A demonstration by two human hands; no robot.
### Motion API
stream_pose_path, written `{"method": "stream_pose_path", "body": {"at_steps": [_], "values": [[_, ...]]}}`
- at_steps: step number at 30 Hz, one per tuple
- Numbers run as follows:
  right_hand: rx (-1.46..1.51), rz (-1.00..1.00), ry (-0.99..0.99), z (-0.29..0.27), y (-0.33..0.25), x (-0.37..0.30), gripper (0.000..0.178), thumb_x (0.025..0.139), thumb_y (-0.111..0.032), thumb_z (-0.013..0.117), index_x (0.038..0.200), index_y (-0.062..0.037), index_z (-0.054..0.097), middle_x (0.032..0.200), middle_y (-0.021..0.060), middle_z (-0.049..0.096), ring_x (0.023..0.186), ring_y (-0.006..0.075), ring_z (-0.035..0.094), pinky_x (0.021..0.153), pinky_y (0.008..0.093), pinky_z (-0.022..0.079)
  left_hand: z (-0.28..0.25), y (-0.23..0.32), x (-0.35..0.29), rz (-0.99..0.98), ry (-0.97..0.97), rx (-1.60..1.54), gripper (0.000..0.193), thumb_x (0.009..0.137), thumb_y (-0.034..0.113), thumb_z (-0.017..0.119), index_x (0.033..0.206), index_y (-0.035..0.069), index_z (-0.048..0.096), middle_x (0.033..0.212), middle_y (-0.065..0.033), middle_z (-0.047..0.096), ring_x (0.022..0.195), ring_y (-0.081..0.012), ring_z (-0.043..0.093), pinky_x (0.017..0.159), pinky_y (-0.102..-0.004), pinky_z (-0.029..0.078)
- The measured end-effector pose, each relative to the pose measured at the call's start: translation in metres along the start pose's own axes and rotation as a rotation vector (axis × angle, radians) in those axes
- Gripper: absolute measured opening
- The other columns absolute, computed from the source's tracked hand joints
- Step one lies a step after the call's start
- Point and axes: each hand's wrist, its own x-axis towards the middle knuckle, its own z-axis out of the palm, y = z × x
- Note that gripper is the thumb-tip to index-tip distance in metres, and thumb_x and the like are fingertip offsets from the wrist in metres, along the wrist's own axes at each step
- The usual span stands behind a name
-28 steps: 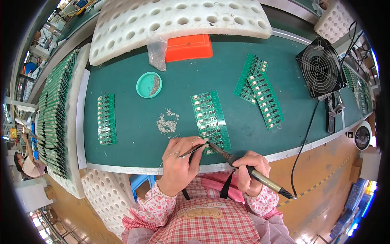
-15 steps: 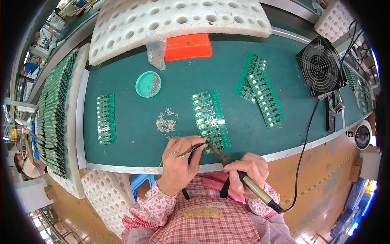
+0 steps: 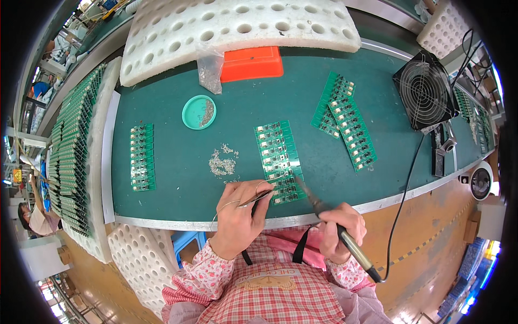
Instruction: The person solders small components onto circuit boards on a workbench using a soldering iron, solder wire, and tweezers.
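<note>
A soldering iron [image 3: 350, 244] with an olive handle is gripped in my right hand [image 3: 343, 229], its tip over the right side of a green circuit board panel [image 3: 276, 146]. My left hand [image 3: 240, 214] is closed around dark tweezers [image 3: 256, 197] at the panel's lower left. A thin wire [image 3: 215, 220], which looks like solder, also loops through those left fingers. Rows of small white and black components cover the panel. Left of it lies a pile of tiny metal parts [image 3: 221, 165], and more of them sit in a round turquoise dish [image 3: 198, 112].
Two crossed board panels [image 3: 353, 133] lie at the right, another panel [image 3: 142, 157] at the left. A black fan [image 3: 425, 90] stands far right, the iron's cord near it. White foam [image 3: 243, 28], a red bin [image 3: 252, 63] and a plastic bag [image 3: 210, 70] line the back.
My right hand has shifted right, drawing the iron's tip away from the tweezers to the panel's right side. My left hand has stayed almost in place.
</note>
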Motion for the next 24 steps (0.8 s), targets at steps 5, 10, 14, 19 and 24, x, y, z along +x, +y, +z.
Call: {"method": "stream_pose_path", "body": {"at_steps": [5, 10, 14, 19, 24], "values": [[-0.108, 0.053, -0.075, 0.014, 0.004, 0.007, 0.031, 0.078, 0.009, 0.071, 0.106, -0.0023, 0.065, 0.086, 0.0122, 0.067, 0.069, 0.028, 0.063, 0.061, 0.0357, 0.052, 0.0, -0.002, -0.002, 0.02, 0.004, 0.011, 0.017, 0.079, -0.004, 0.072, 0.095, 0.003, 0.068, 0.096, -0.0077, 0.071, 0.082, -0.0288, 0.064, 0.073, -0.0363, 0.049], [-0.177, 0.001, -0.109, 0.014, 0.004, 0.009, 0.034, 0.076, 0.007, 0.073, 0.107, -0.006, 0.068, 0.081, 0.0096, 0.062, 0.067, 0.0259, 0.059, 0.059, 0.0363, 0.049, -0.008, 0.001, -0.005, -0.045, 0.045, -0.005, 0.017, 0.078, -0.007, 0.071, 0.092, 0.002, 0.068, 0.096, -0.0085, 0.071, 0.083, -0.0279, 0.065, 0.074, -0.0361, 0.05], [-0.211, -0.042, -0.115, 0.019, 0.0, 0.014, 0.04, 0.069, 0.0, 0.082, 0.105, -0.0126, 0.072, 0.079, 0.0047, 0.054, 0.067, 0.0218, 0.057, 0.058, 0.0343, 0.048, -0.018, 0.004, -0.012, -0.083, -0.012, -0.022, 0.016, 0.08, -0.008, 0.07, 0.093, 0.001, 0.068, 0.096, -0.0095, 0.071, 0.085, -0.0247, 0.066, 0.077, -0.0329, 0.051], [-0.207, -0.074, -0.145, 0.034, -0.001, 0.014, 0.04, 0.067, -0.012, 0.087, 0.104, -0.0178, 0.074, 0.084, 0.0023, 0.054, 0.069, 0.0197, 0.057, 0.06, 0.0337, 0.047, -0.023, 0.01, -0.013, -0.173, -0.043, -0.245, 0.012, 0.086, -0.008, 0.067, 0.097, -0.002, 0.067, 0.097, -0.0119, 0.071, 0.088, -0.0165, 0.066, 0.081, -0.0274, 0.052], [-0.265, -0.13, -0.168, 0.038, -0.002, 0.014, 0.037, 0.067, -0.014, 0.086, 0.102, -0.0193, 0.073, 0.085, 0.0014, 0.052, 0.072, 0.019, 0.056, 0.062, 0.0337, 0.045, -0.028, 0.006, -0.018, -0.174, -0.071, -0.378, 0.013, 0.09, -0.007, 0.063, 0.102, -0.004, 0.063, 0.1, -0.0143, 0.069, 0.09, -0.0183, 0.066, 0.083, -0.0301, 0.053]]}}
